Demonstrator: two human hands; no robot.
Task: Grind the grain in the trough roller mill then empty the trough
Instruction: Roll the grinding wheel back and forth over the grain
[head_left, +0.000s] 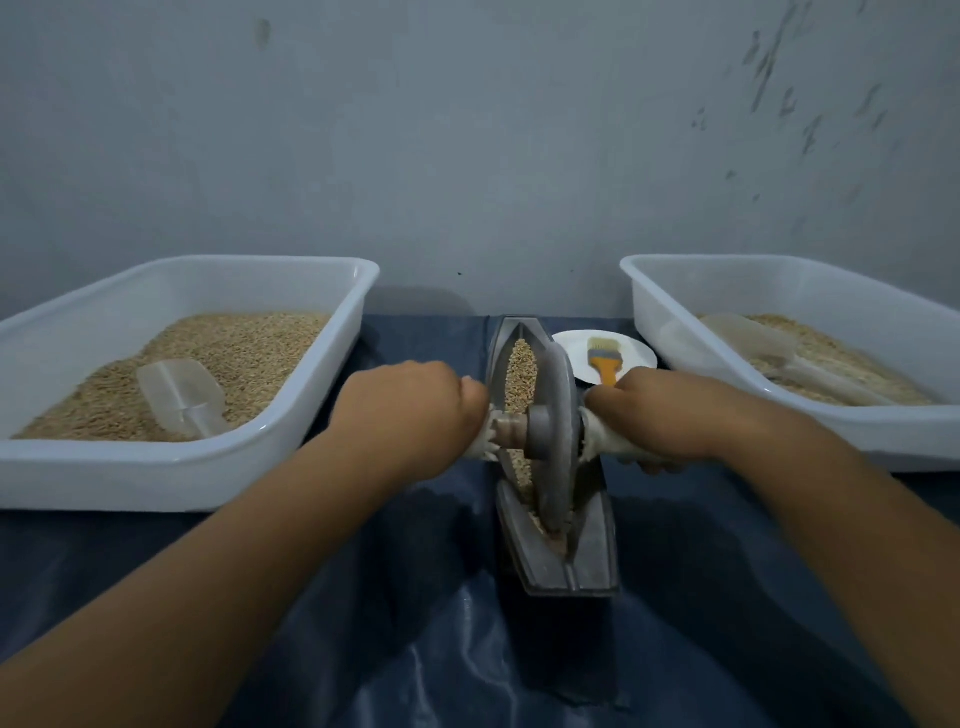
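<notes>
- Left hand (410, 410) curled round the axle's left handle (480, 447), fingers wrapped tight, mid-frame.
- Right hand (660, 415) gripping the right handle (602, 441) likewise.
- Wheel (556, 431) upright in the trough (587, 556), centre frame, on grain (521, 374).
- Bin (171, 478) with grain and scoop (182, 397), left.
- Bin (779, 431) with scoop (753, 338), right.
- Brush (604, 358) on plate (571, 348), just behind the wheel.
- Blue cloth (415, 649) beneath.

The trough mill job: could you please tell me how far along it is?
Done: the trough is loaded with grain. In hand: the left hand and right hand each grip a handle of the wheel, which stands in the grain, so grinding is under way. Left: the grain looks mostly whole, and the trough is not yet emptied.
</notes>
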